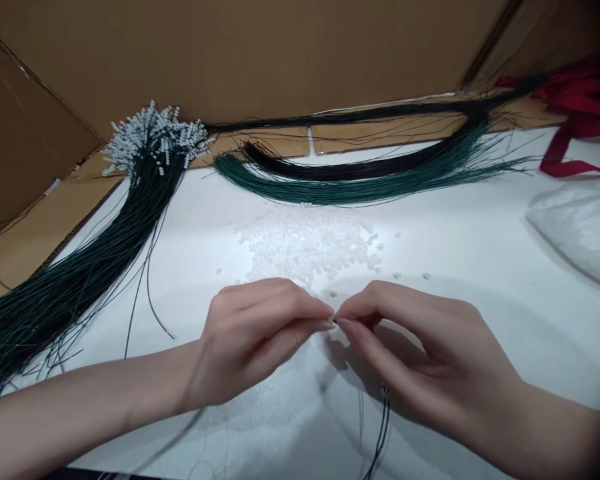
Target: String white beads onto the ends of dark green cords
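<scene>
My left hand (260,330) pinches thumb and forefinger together over the white surface, on what looks like a tiny clear bead, mostly covered by the fingertips. Touching it from the other side, the fingertips of my right hand (430,347) are closed on the end of a thin dark cord. Below the right hand hang two dark cord strands (381,427), with a small clear bead on them near the top. Just beyond both hands lies a spread pile of small translucent beads (305,240), with a few strays to its right.
A thick bundle of dark green cords (105,247) with white beaded ends (153,140) lies at left. Loose green cords (330,192) and black cords (340,171) curve across the back. Red ribbon (565,147) and a clear plastic bag (585,227) lie at right. Cardboard walls (280,60) enclose the back.
</scene>
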`<state>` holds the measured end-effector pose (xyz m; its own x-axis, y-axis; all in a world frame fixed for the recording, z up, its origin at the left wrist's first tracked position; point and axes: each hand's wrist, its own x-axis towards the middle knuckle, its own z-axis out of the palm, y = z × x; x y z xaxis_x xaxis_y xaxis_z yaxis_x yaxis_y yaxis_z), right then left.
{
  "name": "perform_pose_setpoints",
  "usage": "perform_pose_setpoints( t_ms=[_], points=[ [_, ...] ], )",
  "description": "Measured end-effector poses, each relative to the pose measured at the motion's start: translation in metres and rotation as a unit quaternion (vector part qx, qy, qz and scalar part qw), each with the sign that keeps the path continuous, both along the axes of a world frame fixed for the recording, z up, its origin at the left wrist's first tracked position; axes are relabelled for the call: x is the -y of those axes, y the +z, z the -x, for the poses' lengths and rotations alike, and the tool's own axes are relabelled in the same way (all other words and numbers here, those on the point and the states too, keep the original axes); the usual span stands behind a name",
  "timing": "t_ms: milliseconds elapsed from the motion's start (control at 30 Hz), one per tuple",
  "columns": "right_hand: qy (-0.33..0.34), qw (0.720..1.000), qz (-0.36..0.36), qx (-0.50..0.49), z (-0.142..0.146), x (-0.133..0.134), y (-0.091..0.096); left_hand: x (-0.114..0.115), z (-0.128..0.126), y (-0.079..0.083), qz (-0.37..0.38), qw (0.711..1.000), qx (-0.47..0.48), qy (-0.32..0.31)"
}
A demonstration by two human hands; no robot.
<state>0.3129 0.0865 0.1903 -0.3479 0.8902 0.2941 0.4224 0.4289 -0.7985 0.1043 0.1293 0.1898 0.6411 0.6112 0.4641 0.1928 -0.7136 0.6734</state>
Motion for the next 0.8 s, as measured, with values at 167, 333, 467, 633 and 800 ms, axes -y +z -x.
perform_pose_setpoints(
  t_ms=[167, 333, 467, 633, 800],
  points=[
    [0.006, 1.0, -0.015, 0.02, -0.0015, 0.001, -0.0014, -0.0004, -0.0006, -0.0006, -0.008, 1.0, -0.011, -0.008],
    [0.005, 0.999, -0.032, 0.032, -0.0011, 0.0012, -0.0017, -0.001, -0.0015, -0.0008, -0.008, 0.999, -0.033, -0.011],
    [0.001, 0.999, -0.025, 0.025, 0.0002, 0.0009, -0.0018, -0.001, -0.0011, 0.0001, -0.002, 0.999, -0.032, -0.018],
    [0.005, 0.999, -0.026, 0.024, -0.0011, -0.0007, -0.0028, -0.0011, -0.0011, 0.0006, 0.004, 0.999, -0.029, -0.013],
    [0.006, 0.999, -0.029, 0.02, -0.0003, -0.0024, -0.0028, -0.0016, -0.0019, -0.0004, 0.005, 1.0, -0.018, -0.012]
  ],
)
